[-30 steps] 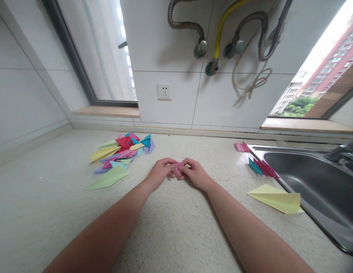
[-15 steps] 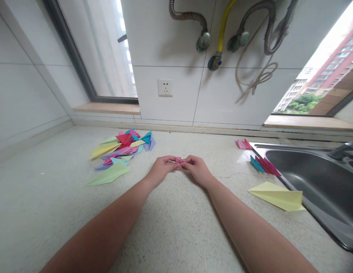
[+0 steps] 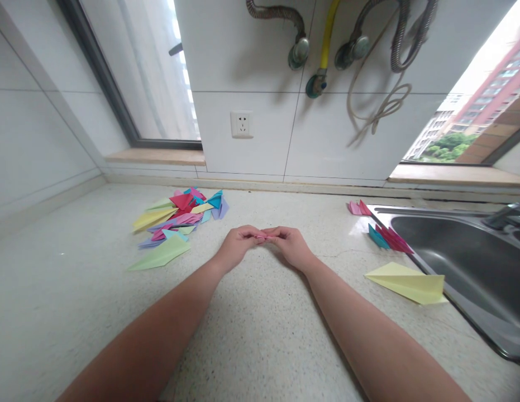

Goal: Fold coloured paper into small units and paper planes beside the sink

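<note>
A small folded piece of pink paper [image 3: 266, 237] is pinched between both hands above the middle of the counter [image 3: 243, 335]. My left hand [image 3: 239, 245] grips its left end with thumb and fingers. My right hand [image 3: 290, 245] has the right end in the same kind of pinch, the two sets of fingertips nearly meeting. Most of the paper is hidden by the fingers, so its exact shape cannot be made out.
Left of my hands lies a heap of coloured paper planes [image 3: 184, 215], with a pale green plane [image 3: 161, 255] nearest. To the right are small pink planes [image 3: 359, 208], blue and magenta planes [image 3: 389, 239], a yellow plane [image 3: 406, 282] and a steel sink [image 3: 452, 245]. Behind rises a tiled wall [image 3: 243, 162].
My fingertips have drawn closer together over the pink paper, and less of it shows now. The whole view has shifted slightly. The planes on both sides lie as before.
</note>
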`<state>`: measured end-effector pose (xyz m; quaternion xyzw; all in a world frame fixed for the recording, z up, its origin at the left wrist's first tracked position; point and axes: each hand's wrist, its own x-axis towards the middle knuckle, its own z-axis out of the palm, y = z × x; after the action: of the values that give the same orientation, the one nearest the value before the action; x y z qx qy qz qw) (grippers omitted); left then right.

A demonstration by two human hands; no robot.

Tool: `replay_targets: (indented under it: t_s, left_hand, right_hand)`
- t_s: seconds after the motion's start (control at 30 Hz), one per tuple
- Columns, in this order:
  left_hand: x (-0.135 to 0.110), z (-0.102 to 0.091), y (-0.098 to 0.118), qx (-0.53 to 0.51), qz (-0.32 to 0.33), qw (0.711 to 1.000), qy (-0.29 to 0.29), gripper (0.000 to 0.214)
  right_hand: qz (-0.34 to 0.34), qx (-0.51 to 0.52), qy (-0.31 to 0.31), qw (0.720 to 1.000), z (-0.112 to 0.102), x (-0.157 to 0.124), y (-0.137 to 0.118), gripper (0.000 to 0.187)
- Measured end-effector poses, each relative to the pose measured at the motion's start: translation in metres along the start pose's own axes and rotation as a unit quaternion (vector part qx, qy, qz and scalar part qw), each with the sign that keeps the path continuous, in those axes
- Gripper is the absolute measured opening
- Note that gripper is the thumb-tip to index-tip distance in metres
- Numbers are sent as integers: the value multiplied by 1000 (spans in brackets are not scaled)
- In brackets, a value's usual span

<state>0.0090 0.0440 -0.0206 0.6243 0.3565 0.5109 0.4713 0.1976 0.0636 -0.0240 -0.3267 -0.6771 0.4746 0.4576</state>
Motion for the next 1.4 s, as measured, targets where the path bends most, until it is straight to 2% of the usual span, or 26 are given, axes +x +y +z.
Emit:
replay_targets:
  t_s: [0.27,0.4,0.8,1.0,1.2,1.4]
  left_hand:
    - [1,0,4,-24,-16,999,15,13]
    - [2,-1,4,-28,-21,999,16,12]
    - [1,-7,8,24,-14,1000,-14,13]
    - [1,-4,12,8,5,1000,-22,13]
    - [2,-6,6,14,23,1000,-15,16]
    - [0,-4,-1,29,-8,999,-27,23]
  right_hand:
    - [-24,-33,24,999,0,0,1,18]
    - [-28,-34,16,999,2,-2,0,19]
    - [-26,-39,-2,999,0,-4,-2,16]
    - [-23,-38,24,999,-2,-2,0,16]
    - [-29,-46,54,997,-4,0,7,23]
    - [-16,-81,35,996,-4,-2,7,20]
